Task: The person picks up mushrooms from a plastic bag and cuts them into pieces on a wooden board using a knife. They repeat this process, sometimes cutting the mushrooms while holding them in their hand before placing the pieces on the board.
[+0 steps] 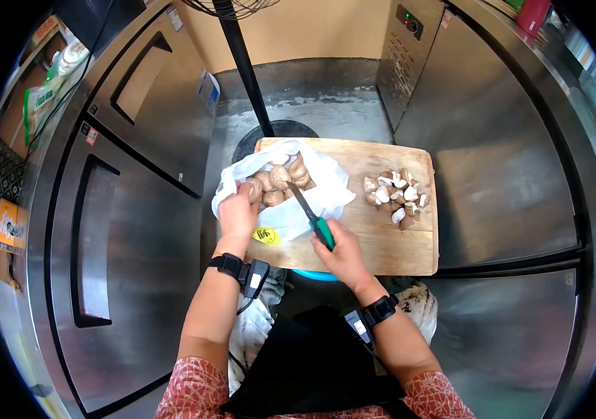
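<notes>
Partly done: cut pieces point(396, 197) at three o'clock, whole mushrooms point(280, 178) left in bag point(333, 190); right hand point(340, 257) has its grip clenched on knife point(310, 209), left hand point(237, 215) grip unclear.

1 head-worn camera looks steeply down, close above the cutting board point(382, 244).

**Even light, strong fisheye bend**

Bright, soft light covers the cutting board point(382, 230), and shadows on it are faint. The steel doors point(137, 230) on both sides of the board carry dull, smeared glare. At the board, the left hand point(237, 213) on a mushroom point(253, 188) and the right hand point(340, 255) gripping the knife point(312, 213) look sharp. Far from the board, lines curve and the corners go black.
</notes>
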`<state>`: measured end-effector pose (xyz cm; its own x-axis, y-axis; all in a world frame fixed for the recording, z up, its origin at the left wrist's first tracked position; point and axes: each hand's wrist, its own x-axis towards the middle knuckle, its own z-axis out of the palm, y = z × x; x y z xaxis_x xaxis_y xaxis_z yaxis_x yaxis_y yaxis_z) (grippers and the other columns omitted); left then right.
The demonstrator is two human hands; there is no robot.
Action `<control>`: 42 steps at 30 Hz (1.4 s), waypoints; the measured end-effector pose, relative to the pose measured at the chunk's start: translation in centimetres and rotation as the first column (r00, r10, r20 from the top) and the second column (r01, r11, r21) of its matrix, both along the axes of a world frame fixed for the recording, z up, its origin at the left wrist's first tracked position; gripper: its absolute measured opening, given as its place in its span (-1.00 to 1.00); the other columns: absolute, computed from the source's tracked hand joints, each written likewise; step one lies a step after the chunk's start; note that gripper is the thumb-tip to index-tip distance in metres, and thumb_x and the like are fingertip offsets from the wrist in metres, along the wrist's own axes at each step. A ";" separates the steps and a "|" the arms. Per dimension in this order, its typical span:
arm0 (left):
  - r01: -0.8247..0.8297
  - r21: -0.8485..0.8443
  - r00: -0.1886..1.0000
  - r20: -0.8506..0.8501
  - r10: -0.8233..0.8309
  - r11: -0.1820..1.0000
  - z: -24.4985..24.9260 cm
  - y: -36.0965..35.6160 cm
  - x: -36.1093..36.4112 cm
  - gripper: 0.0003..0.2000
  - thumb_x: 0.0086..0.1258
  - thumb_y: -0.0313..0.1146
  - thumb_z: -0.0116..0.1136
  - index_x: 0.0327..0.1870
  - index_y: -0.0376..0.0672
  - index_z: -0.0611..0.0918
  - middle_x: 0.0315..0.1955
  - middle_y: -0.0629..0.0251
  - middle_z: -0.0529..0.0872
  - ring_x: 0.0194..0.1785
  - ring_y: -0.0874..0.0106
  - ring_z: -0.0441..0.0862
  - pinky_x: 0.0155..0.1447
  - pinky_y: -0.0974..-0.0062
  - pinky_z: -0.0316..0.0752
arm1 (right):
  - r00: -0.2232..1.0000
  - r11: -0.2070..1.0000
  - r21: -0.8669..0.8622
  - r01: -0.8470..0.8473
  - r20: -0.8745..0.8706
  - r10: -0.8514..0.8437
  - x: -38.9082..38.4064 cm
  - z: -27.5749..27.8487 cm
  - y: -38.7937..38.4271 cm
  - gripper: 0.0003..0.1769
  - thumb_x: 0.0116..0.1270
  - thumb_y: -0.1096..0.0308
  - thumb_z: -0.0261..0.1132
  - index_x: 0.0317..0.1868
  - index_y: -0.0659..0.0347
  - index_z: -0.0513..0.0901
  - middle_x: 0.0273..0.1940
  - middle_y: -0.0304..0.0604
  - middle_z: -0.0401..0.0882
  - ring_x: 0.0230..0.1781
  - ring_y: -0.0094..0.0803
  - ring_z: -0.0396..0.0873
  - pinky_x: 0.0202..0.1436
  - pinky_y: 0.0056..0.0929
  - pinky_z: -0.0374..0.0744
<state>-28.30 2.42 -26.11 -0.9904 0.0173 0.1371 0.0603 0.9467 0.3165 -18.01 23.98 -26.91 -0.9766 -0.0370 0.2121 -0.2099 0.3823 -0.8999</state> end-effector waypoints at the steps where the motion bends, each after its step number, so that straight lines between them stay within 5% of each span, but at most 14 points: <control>1: 0.036 -0.053 0.996 -0.074 -0.040 0.998 -0.3 -0.4 -0.1 -0.63 0.03 -0.44 0.36 -0.07 -0.07 0.62 -0.06 0.19 0.58 -0.15 0.07 0.61 -0.02 0.19 0.50 | 0.999 1.000 -0.004 0.011 0.032 -0.011 0.1 0.1 0.0 -0.83 0.20 0.44 0.29 -0.24 0.26 0.50 -0.39 -0.07 0.53 -0.40 -0.29 0.53 -0.28 -0.43 0.48; 3: 0.022 -0.051 0.996 -0.090 -0.027 0.998 -0.9 -0.9 -0.4 -0.66 0.07 -0.41 0.33 -0.07 -0.05 0.62 -0.08 0.17 0.60 -0.15 0.09 0.62 -0.02 0.18 0.51 | 0.995 1.000 -0.008 0.030 0.092 -0.029 0.2 0.2 0.3 -0.83 0.21 0.44 0.29 -0.22 0.26 0.50 -0.37 -0.06 0.56 -0.37 -0.30 0.56 -0.27 -0.42 0.49; 6: -0.077 0.019 0.996 -0.043 0.077 0.997 -0.1 -0.7 -0.5 -0.70 0.10 -0.38 0.30 -0.09 -0.05 0.63 -0.10 0.13 0.64 -0.11 0.11 0.62 -0.02 0.19 0.52 | 0.997 0.993 -0.092 0.071 0.034 -0.068 0.3 0.5 0.5 -0.82 0.20 0.41 0.27 -0.29 0.24 0.42 -0.49 0.08 0.42 -0.46 0.08 0.43 -0.39 -0.20 0.42; 11: 0.027 0.327 0.952 -0.297 0.075 0.945 -0.3 -1.9 0.0 -0.68 0.17 -0.40 0.26 -0.01 -0.08 0.65 -0.02 0.14 0.62 0.05 0.13 0.55 0.08 0.33 0.48 | 0.993 0.960 -0.255 0.113 0.060 -0.101 0.3 -0.6 1.2 -0.82 0.25 0.38 0.28 -0.23 0.23 0.46 -0.47 -0.07 0.54 -0.53 -0.23 0.49 -0.43 -0.31 0.45; 15: 0.409 0.413 0.861 -0.469 -0.195 0.813 5.7 1.5 4.3 -0.66 0.18 -0.69 0.08 -0.04 -0.16 0.67 0.05 0.22 0.58 -0.01 0.35 0.58 -0.05 0.51 0.50 | 0.931 0.762 -0.631 0.145 0.348 0.111 0.6 1.7 2.1 -0.78 0.33 0.32 0.26 -0.11 0.21 0.48 -0.40 -0.25 0.59 -0.50 -0.54 0.47 -0.47 -0.52 0.47; 19: 0.657 0.426 0.753 -0.411 -0.514 0.622 6.1 6.1 7.8 -0.65 0.16 -0.71 0.09 -0.05 -0.15 0.68 0.08 0.15 0.53 -0.02 0.29 0.58 0.03 0.48 0.51 | 0.888 0.402 -0.902 0.159 0.308 0.340 1.0 2.7 3.0 -0.72 0.39 0.26 0.22 0.01 0.19 0.43 -0.35 -0.28 0.53 -0.55 -0.60 0.45 -0.53 -0.61 0.45; 21: 0.676 0.534 0.724 -0.358 -0.589 0.507 4.7 7.8 9.1 -0.63 0.15 -0.73 0.08 -0.04 -0.15 0.67 0.10 0.14 0.51 0.00 0.29 0.58 0.07 0.46 0.50 | 0.898 0.385 -0.909 0.157 0.293 0.327 1.4 2.3 3.5 -0.72 0.39 0.27 0.22 0.02 0.19 0.43 -0.36 -0.29 0.52 -0.57 -0.60 0.45 -0.54 -0.61 0.45; 24: 0.641 0.467 0.766 -0.338 -0.547 0.609 5.3 8.3 9.5 -0.57 0.15 -0.76 0.08 0.05 -0.16 0.63 0.17 0.13 0.45 0.02 0.34 0.57 0.09 0.51 0.51 | 0.915 0.382 -0.908 0.170 0.290 0.282 1.7 2.6 4.2 -0.70 0.36 0.32 0.27 0.03 0.18 0.43 -0.36 -0.31 0.52 -0.57 -0.61 0.44 -0.54 -0.61 0.46; 25: 0.420 0.784 0.856 -0.175 -0.486 0.457 5.3 8.7 10.1 -0.49 0.20 -0.75 0.07 0.22 -0.16 0.49 0.23 0.15 0.39 0.05 0.40 0.56 0.14 0.52 0.50 | 0.925 0.384 -0.907 0.172 0.282 0.253 1.7 2.9 4.4 -0.70 0.35 0.33 0.28 0.03 0.18 0.43 -0.36 -0.31 0.51 -0.57 -0.61 0.44 -0.54 -0.61 0.46; 28: 0.125 0.987 0.830 -0.046 -0.556 0.105 5.3 9.1 10.1 -0.43 0.27 -0.69 0.11 0.34 -0.20 0.35 0.30 0.18 0.30 0.07 0.43 0.55 0.16 0.51 0.49 | 0.949 0.448 -0.885 0.127 0.240 0.205 1.8 3.0 4.9 -0.69 0.33 0.36 0.29 0.02 0.19 0.43 -0.35 -0.31 0.50 -0.57 -0.62 0.44 -0.54 -0.61 0.45; 29: 0.075 0.992 0.810 0.001 -0.586 0.105 5.2 9.1 10.0 -0.44 0.31 -0.61 0.15 0.35 -0.27 0.30 0.29 0.19 0.34 0.11 0.45 0.53 0.16 0.50 0.49 | 0.955 0.479 -0.872 0.102 0.221 0.198 1.9 3.1 5.0 -0.69 0.33 0.37 0.30 0.02 0.19 0.43 -0.35 -0.31 0.50 -0.57 -0.63 0.44 -0.54 -0.61 0.45; 32: -0.003 0.994 0.791 0.069 -0.608 0.109 4.8 9.1 9.6 -0.43 0.30 -0.57 0.21 0.34 -0.30 0.31 0.22 0.19 0.43 0.15 0.44 0.51 0.18 0.51 0.47 | 0.949 0.516 -0.854 0.062 0.211 0.235 2.2 3.1 5.3 -0.70 0.35 0.34 0.27 0.02 0.20 0.43 -0.34 -0.31 0.50 -0.56 -0.62 0.44 -0.53 -0.61 0.45; 38: 0.061 0.995 0.762 0.008 -0.648 0.083 10.3 8.7 11.8 -0.44 0.28 -0.56 0.23 0.32 -0.31 0.34 0.15 0.20 0.51 0.17 0.47 0.50 0.20 0.52 0.45 | 0.919 0.266 -0.964 -0.011 0.095 0.384 2.6 4.3 7.2 -0.72 0.48 0.16 0.07 0.00 0.19 0.44 -0.29 -0.23 0.56 -0.53 -0.58 0.44 -0.48 -0.63 0.45; 42: 0.103 0.990 0.664 0.000 -0.748 0.092 18.7 7.0 16.7 -0.37 0.17 -0.63 0.31 0.31 -0.32 0.35 0.15 0.17 0.52 0.13 0.45 0.53 0.13 0.51 0.50 | 0.953 0.397 -0.916 0.054 0.166 0.255 2.5 4.0 8.0 -0.69 0.50 0.14 -0.04 -0.01 0.20 0.44 -0.13 -0.03 0.59 -0.51 -0.54 0.41 -0.47 -0.60 0.44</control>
